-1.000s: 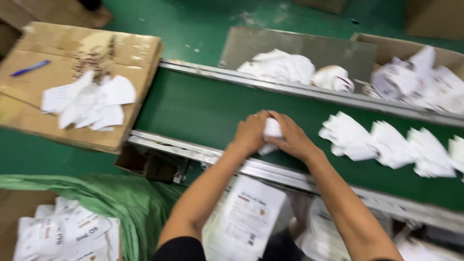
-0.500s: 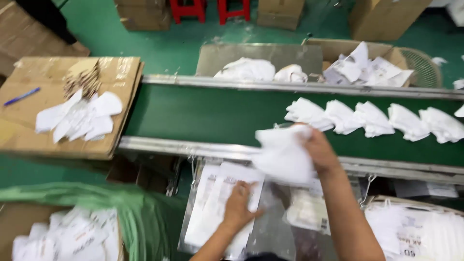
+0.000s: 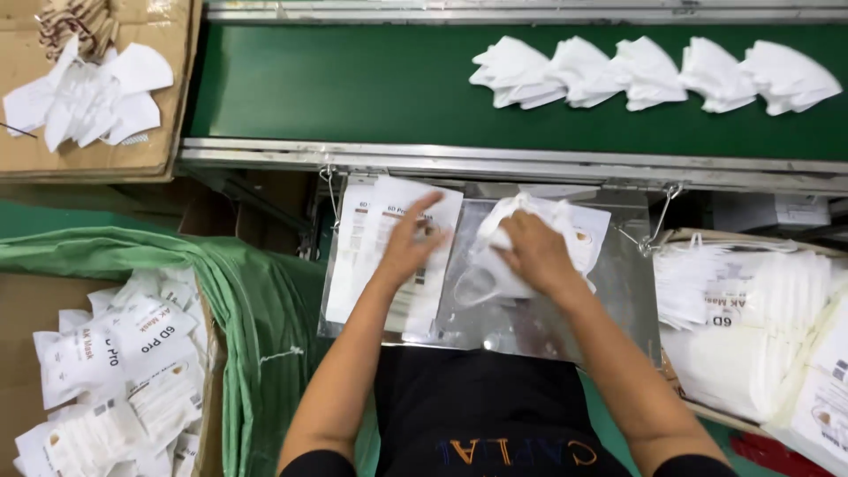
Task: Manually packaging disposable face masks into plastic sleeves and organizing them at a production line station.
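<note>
A green conveyor belt [image 3: 353,84] with metal side rails [image 3: 495,157] crosses the upper part of the scene. Left of the belt sits a cardboard box [image 3: 172,79]. Below the belt hangs a metal tray [image 3: 623,291]; a green sack [image 3: 256,300] lies to its left. Lighting is even.

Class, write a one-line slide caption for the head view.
Left hand on flat pouches, right hand holding white mask, beside green conveyor.

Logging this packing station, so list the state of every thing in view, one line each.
Left hand: flat on the stack of white printed pouches.
Right hand: gripping a crumpled white folded mask.
Shiny metal tray: hung below the belt.
Row of white masks: lying overlapped on the green conveyor belt.
</note>
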